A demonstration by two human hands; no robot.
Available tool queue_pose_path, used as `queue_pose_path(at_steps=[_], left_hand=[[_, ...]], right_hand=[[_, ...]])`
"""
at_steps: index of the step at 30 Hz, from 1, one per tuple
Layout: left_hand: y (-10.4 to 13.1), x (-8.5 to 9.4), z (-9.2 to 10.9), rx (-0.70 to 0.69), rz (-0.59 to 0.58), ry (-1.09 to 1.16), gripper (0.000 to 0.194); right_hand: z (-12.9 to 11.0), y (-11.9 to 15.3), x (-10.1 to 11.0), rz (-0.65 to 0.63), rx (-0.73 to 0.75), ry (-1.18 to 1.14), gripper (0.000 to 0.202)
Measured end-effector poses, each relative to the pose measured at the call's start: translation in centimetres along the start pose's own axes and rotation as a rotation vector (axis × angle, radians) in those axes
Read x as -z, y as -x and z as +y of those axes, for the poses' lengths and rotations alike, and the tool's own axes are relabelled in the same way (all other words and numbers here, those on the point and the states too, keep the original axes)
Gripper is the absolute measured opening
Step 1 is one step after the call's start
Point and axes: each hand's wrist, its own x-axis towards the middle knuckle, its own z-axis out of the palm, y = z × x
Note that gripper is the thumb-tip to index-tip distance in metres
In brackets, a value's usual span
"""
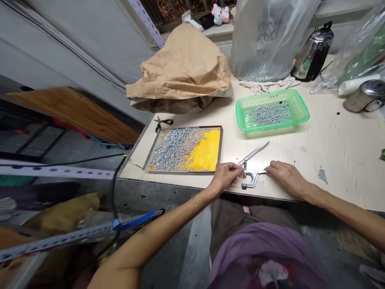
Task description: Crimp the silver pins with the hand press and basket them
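A pair of silver snap-fastener pliers (255, 173) lies at the table's front edge, its handles spread, with a small spring and a red part by the jaw. My right hand (285, 176) grips the end of the lower handle. On the other side, my left hand (227, 176) is closed in a pinch right at the jaw; whatever is between the fingertips is too small to make out. Left of that hand, a shallow tray (221, 150) with a yellow bottom holds many small metal pins (174, 146). Behind the pliers, a green plastic basket (270, 127) contains more of these pins.
Green-handled scissors (164, 121) lie behind the tray. A crumpled brown paper bag (186, 64) and a large clear plastic bag (267, 40) stand at the back. To the right are a kettle (314, 52) and a metal mug (365, 96).
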Motion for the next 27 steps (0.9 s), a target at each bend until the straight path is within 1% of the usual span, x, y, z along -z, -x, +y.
queue_pose_path(at_steps=[3,6,9,12,17,23,25,27], left_hand=[[0.6,-0.7,-1.2,0.052,0.007,0.024,0.013],[1.1,-1.1,-2.2,0.065,0.027,0.066,0.015],[1.3,-1.5,-2.8,0.080,0.039,0.103,0.018],[1.3,-1.8,-2.9,0.099,0.053,0.106,0.020],[1.0,-1.8,-3.0,0.121,0.057,0.025,0.019],[0.8,-1.5,-3.1,0.136,-0.005,-0.099,0.016],[0.8,-1.5,-3.0,0.148,-0.009,-0.105,0.017],[0.9,-1.4,-2.9,0.163,-0.009,-0.102,0.018]], right_hand=[[0.0,0.7,-0.2,0.034,0.015,0.014,0.021],[0.0,0.9,-0.5,0.045,0.024,0.032,0.021],[0.0,1.0,-0.7,0.046,0.029,0.025,0.021],[-0.1,1.1,-0.5,0.044,0.034,0.000,0.021],[-0.3,1.1,-0.2,0.033,0.014,-0.003,0.021],[-0.7,1.0,0.1,-0.015,-0.017,-0.010,0.025],[-0.5,1.0,0.3,-0.033,-0.021,-0.034,0.021],[0.1,0.8,0.6,-0.015,-0.011,-0.072,0.014]])
